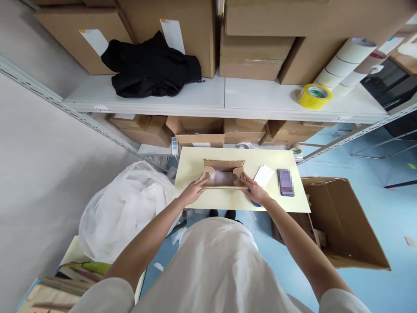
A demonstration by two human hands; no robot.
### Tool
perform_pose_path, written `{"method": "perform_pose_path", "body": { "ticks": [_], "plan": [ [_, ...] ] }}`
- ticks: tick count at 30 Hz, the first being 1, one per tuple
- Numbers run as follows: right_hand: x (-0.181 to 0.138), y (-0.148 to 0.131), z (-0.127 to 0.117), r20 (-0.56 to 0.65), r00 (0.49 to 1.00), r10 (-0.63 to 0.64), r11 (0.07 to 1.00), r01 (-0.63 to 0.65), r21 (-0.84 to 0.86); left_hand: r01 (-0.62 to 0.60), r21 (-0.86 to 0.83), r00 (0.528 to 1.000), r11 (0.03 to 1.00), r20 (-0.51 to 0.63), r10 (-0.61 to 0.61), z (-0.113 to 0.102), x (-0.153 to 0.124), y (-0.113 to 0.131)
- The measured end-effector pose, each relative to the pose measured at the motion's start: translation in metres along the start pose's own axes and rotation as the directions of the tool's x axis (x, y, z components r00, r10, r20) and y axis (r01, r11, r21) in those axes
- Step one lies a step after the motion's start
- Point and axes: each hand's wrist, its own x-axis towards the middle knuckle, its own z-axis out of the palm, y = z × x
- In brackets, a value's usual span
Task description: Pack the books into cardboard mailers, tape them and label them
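Note:
A small brown cardboard box (224, 164) stands on the pale yellow table (195, 163) with its lid raised at the back and its inside facing me. My left hand (194, 190) grips its left side, fingers along the end wall. On the opposite end my right hand (254, 190) holds the box in the same way. Partly under my right hand lies a blue and orange object (256, 203), mostly hidden. White paper slips (263, 175) lie just beyond that hand, and a phone (286, 182) rests farther right.
A shelf (208, 98) behind the table carries cartons, a black garment (153, 65) and yellow tape (314, 96). At left bulges a white plastic bag (125, 208). A large open carton (342, 217) stands on the floor at right. Papers (71, 282) lie stacked at lower left.

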Motion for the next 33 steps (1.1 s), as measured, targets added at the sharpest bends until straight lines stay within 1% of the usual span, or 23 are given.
{"method": "perform_pose_path", "body": {
  "ticks": [3,5,7,9,11,13,15,17,20,22,23,25,27,29,30,31,32,33],
  "plan": [
    [0.009,-0.003,0.005,-0.132,0.988,0.085,0.991,-0.070,0.115,0.060,-0.127,0.985,0.990,-0.150,-0.079,0.005,0.007,0.002],
    [0.014,-0.004,0.009,-0.208,0.966,0.150,0.974,-0.109,0.196,0.117,-0.222,0.955,0.968,-0.243,-0.171,0.010,0.013,0.004],
    [0.018,-0.004,0.010,-0.266,0.941,0.210,0.950,-0.132,0.283,0.158,-0.313,0.918,0.937,-0.303,-0.256,0.014,0.019,0.006],
    [0.021,-0.004,0.008,-0.283,0.928,0.243,0.932,-0.142,0.333,0.181,-0.366,0.889,0.913,-0.337,-0.311,0.018,0.023,0.007],
    [0.027,-0.004,0.000,-0.277,0.933,0.232,0.934,-0.134,0.331,0.222,-0.399,0.863,0.890,-0.344,-0.370,0.021,0.026,0.008],
    [0.036,-0.006,-0.011,-0.274,0.942,0.192,0.948,-0.106,0.299,0.265,-0.425,0.845,0.866,-0.330,-0.421,0.022,0.027,0.007],
    [0.047,-0.009,-0.021,-0.284,0.944,0.169,0.956,-0.086,0.281,0.298,-0.461,0.836,0.836,-0.297,-0.461,0.022,0.027,0.005],
    [0.058,-0.012,-0.025,-0.287,0.943,0.169,0.957,-0.087,0.277,0.332,-0.489,0.830,0.807,-0.256,-0.496,0.022,0.027,0.003],
    [0.066,-0.014,-0.022,-0.306,0.935,0.180,0.964,-0.106,0.244,0.387,-0.507,0.805,0.770,-0.221,-0.550,0.025,0.026,0.000],
    [0.063,-0.013,-0.016,-0.322,0.934,0.153,0.977,-0.093,0.194,0.399,-0.521,0.789,0.754,-0.225,-0.572,0.029,0.024,-0.001],
    [0.060,-0.012,-0.013,-0.315,0.941,0.128,0.983,-0.077,0.170,0.399,-0.533,0.783,0.746,-0.226,-0.580,0.031,0.024,-0.001],
    [0.054,-0.010,-0.006,-0.253,0.965,0.067,0.991,-0.036,0.126,0.409,-0.545,0.776,0.732,-0.214,-0.593,0.033,0.022,0.001],
    [0.049,-0.010,0.000,-0.192,0.981,0.040,0.995,-0.022,0.095,0.426,-0.517,0.772,0.742,-0.221,-0.596,0.031,0.020,0.005],
    [0.046,-0.011,0.006,-0.189,0.980,0.064,0.997,-0.054,0.059,0.406,-0.413,0.784,0.815,-0.300,-0.543,0.026,0.019,0.013],
    [0.046,-0.013,0.009,-0.202,0.976,0.085,0.996,-0.077,0.044,0.373,-0.321,0.805,0.870,-0.354,-0.476,0.022,0.020,0.019],
    [0.046,-0.015,0.011,-0.216,0.971,0.105,0.994,-0.101,0.031,0.325,-0.208,0.835,0.923,-0.396,-0.383,0.019,0.021,0.025],
    [0.046,-0.017,0.013,-0.223,0.967,0.120,0.993,-0.119,0.019,0.265,-0.086,0.870,0.960,-0.407,-0.277,0.016,0.023,0.031],
    [0.046,-0.019,0.015,-0.221,0.967,0.130,0.991,-0.131,0.010,0.201,0.026,0.907,0.979,-0.382,-0.176,0.015,0.026,0.037]
  ]
}}
